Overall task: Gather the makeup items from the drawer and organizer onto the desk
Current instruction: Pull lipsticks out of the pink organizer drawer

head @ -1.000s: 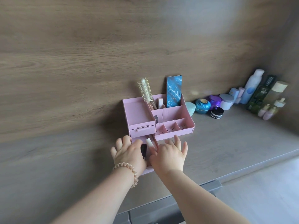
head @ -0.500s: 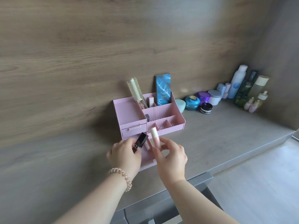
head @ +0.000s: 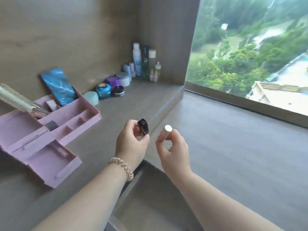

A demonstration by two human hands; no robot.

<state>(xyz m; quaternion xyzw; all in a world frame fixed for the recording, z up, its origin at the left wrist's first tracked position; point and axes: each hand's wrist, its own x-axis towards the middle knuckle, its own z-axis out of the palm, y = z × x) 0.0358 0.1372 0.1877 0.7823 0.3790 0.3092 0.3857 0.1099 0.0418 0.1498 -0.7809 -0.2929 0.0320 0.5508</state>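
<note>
My left hand [head: 131, 144] grips a small black lipstick case [head: 143, 127] near the desk's right edge. My right hand [head: 173, 147] pinches a pale pink tube [head: 166, 133] with a white cap, end-on to me. The pink organizer [head: 80, 117] stands at the left. Its lower drawer [head: 50, 157] is pulled open, with a faint pale item lying inside. Upright in its back slots are a hairbrush [head: 15, 100], a blue palette [head: 58, 86] and a small pink item [head: 51, 105]. A grey item [head: 51, 125] sits in a front slot.
Jars [head: 103, 90] and bottles [head: 146, 64] line the back wall into the corner. A side panel [head: 165, 39] stands right of them. A lower grey ledge [head: 233, 147] runs beside a large window [head: 258, 47]. The grey desk [head: 130, 100] ends at a step [head: 166, 109].
Both hands lifted the black case and the pink tube out of the open drawer and carried them rightward. My view swung right, bringing the window and ledge into sight.
</note>
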